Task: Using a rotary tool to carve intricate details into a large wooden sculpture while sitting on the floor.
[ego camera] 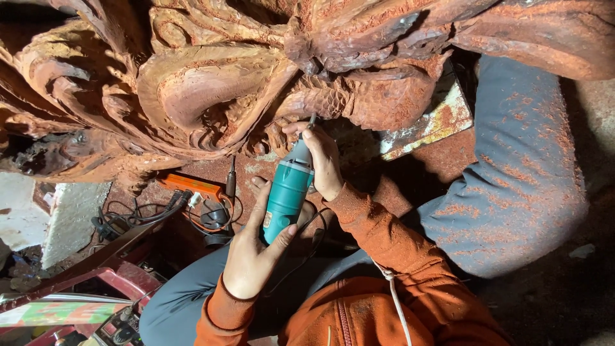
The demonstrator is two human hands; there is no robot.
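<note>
Between both hands [285, 211]: teal grinder [286, 195], tip at carving [211, 83].

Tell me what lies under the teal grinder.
Under the grinder show a bare foot, dusty red floor and grey trouser legs. Both hands and the tool cover the rest.

We see a teal rotary grinder [286, 195] with a grey nose at the frame's centre, tilted so its thin bit points up and slightly right. The bit meets the scaly underside of a large reddish-brown wood carving [211, 83], deeply grooved and swirled, which fills the frame's upper part.
</note>
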